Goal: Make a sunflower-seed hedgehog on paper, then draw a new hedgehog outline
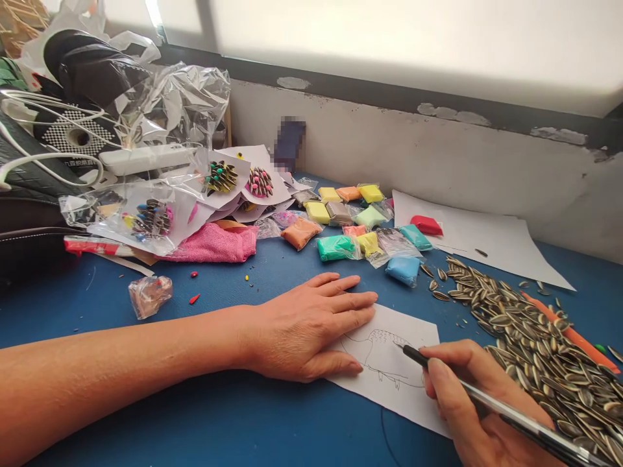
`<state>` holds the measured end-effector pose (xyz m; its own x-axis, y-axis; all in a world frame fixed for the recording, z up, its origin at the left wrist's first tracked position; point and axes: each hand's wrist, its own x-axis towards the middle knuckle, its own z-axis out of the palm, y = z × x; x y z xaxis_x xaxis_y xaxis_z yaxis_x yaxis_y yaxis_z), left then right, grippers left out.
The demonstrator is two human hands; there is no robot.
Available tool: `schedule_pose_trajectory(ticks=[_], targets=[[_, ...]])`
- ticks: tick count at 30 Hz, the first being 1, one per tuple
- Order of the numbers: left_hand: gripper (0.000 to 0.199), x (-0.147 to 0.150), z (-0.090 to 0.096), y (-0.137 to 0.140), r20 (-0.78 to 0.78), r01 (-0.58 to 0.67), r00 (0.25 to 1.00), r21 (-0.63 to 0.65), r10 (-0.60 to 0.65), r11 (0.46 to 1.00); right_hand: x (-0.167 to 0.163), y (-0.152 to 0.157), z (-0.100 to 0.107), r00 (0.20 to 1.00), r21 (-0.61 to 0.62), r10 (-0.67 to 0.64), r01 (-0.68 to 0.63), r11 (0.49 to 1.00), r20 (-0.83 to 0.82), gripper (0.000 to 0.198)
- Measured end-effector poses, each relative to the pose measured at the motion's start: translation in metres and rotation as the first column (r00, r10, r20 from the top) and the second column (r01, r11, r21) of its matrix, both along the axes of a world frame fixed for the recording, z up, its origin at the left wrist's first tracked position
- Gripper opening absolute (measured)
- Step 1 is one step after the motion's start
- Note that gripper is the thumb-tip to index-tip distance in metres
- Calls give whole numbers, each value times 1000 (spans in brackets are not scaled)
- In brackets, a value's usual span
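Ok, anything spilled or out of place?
Loose seeds look spilled beside the right hand, heaped straight on the table and partly covering an orange stick. One stray seed lies on the far paper.

Paper sheet (389, 360) on table (272, 415), seeds (525, 337) to its right, packets (335, 247) behind it, towel (214, 243) farther left.

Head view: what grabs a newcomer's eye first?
Front and centre, the right hand points a pen at a line drawing, the left hand flat over its left side. Striped seeds heap at right; bright packets cluster beyond the hands.
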<state>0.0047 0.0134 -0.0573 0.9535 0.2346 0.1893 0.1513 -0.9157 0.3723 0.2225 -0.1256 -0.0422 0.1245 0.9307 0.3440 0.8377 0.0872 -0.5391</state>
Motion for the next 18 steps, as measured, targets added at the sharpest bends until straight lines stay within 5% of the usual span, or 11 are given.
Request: schedule_pose_trajectory(ticks=[6,18], targets=[[55,1,3,-1,3,41,999,6,-41,999,3,3,3,997,31,52,-55,998,62,13],[56,1,4,1,0,53,999,-37,-53,998,9,2,-1,998,-34,16,-18,999,-63,14]])
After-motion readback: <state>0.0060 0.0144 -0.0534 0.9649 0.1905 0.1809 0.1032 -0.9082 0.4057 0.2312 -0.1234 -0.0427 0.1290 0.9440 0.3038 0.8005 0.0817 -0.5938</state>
